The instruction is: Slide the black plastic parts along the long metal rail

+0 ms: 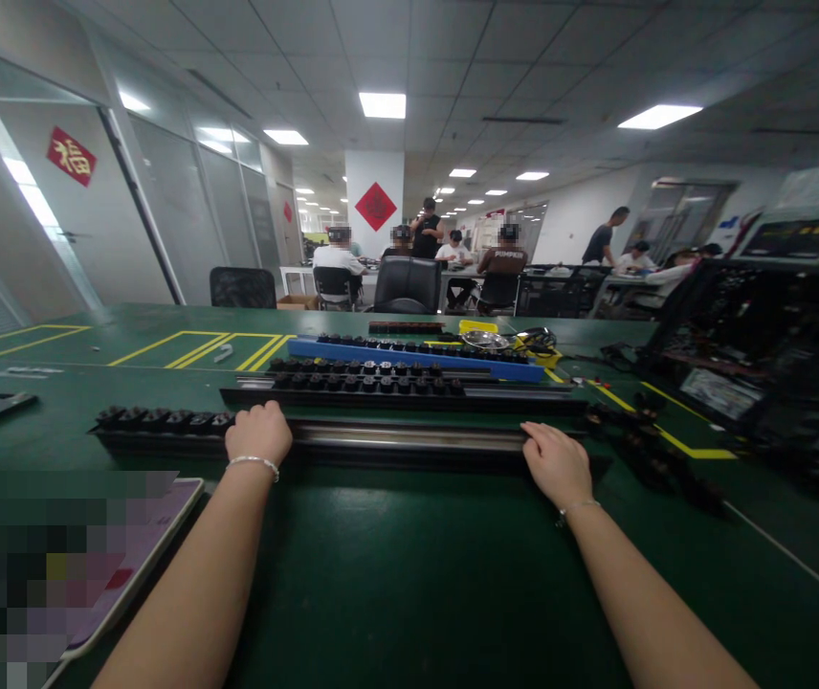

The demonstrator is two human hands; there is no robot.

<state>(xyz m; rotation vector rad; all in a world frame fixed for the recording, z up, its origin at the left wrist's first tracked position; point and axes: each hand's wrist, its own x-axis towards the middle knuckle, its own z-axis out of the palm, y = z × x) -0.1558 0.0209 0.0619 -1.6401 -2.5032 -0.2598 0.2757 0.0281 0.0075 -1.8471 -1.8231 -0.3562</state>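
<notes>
A long black rail (409,438) with a shiny metal channel lies across the green table in front of me. Several round black parts (158,419) stand in a row on its left portion. My left hand (258,435) is closed over the rail at the right end of that row, its fingertips hidden behind the knuckles. Near the rail's right end, my right hand (559,464) has its fingers bent over the rail, with bare channel between the two hands. Just behind lies another black rail (295,394) carrying a row of similar round black parts.
A blue rail (409,361) with black parts lies farther back, beside a metal dish (485,340) and a yellow tray (477,326). A tablet-like panel (158,555) is at front left. Dark equipment (761,335) stands at right, near black parts and a cable. People sit beyond the table.
</notes>
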